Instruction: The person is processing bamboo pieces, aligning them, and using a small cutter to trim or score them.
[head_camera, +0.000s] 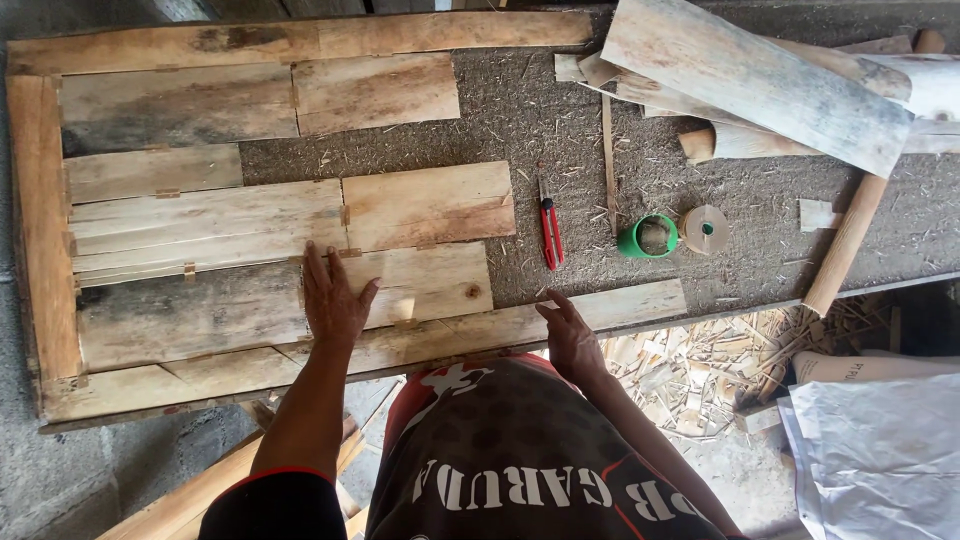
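My left hand (333, 297) lies flat, fingers spread, on a pale wooden plank (400, 285) set among other planks inside a wooden frame (40, 220) on the workbench. My right hand (570, 335) rests with fingertips on the long front strip of wood (620, 305) at the bench edge. Neither hand holds anything. A red utility knife (550, 232) lies on the bench just beyond my right hand.
A green tape roll (650, 238) and a tan tape roll (706, 228) sit right of the knife. Loose planks (760, 80) are piled at the far right, with a round wooden pole (850, 240). Wood shavings (700, 370) and white sacks (870, 450) lie on the floor.
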